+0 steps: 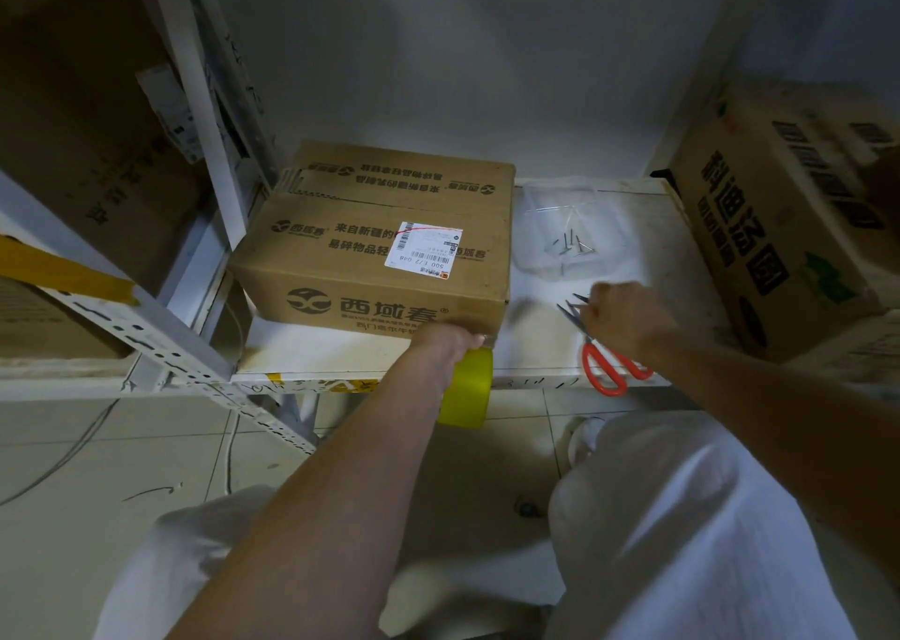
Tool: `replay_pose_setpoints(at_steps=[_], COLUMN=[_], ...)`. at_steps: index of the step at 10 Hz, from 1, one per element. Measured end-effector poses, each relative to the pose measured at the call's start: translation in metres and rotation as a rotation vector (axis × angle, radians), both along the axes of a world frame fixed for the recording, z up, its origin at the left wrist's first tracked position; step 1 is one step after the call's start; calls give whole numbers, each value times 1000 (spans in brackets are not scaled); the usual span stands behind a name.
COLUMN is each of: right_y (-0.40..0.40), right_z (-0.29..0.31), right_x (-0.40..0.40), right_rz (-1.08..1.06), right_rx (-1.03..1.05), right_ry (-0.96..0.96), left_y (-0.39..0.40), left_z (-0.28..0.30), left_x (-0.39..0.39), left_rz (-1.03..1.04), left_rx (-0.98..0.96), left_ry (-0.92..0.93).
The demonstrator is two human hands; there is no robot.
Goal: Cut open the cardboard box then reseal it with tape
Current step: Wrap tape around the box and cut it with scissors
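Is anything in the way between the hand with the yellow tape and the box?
No, nothing visible. The left hand holds the yellow tape roll right at the cardboard box's front lower corner. The scissors lie off to the right.

Closed brown cardboard box (384, 245) on shelf, yellow tape roll (467, 388) below, red-handled scissors (601, 352) beside

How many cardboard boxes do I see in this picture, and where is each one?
3, perhaps more. One cardboard box sits on the shelf ahead of the left hand. One printed box leans at right. One dim box stands at left. Others may be hidden.
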State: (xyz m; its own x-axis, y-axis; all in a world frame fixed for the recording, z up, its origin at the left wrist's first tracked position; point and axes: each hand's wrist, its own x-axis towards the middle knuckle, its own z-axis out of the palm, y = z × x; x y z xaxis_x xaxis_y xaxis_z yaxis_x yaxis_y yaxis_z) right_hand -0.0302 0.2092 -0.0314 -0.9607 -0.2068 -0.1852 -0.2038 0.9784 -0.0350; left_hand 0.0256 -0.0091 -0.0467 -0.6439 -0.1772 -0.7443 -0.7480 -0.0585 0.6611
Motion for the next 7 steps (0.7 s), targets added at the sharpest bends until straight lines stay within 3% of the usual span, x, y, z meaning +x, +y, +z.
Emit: replay_pose_setpoints(at_steps=[1,2,4,7], right_y=[7,1,3,18], right_z=[-18,-31,-42,-29], right_x=[16,19,14,7], right_rz=[4,-50,-265,-232], right_rx=[156,168,69,5], right_ry=[-130,-110,-130,-252], left_y=[-1,-1,-1,-1], left_z=[-1,-3,-4,-15], left_x=[-1,-2,-1,-1], left_rz=[-16,-14,17,57], left_rx=[-14,-22,-25,7], left_ry=[-11,-5,9,-52])
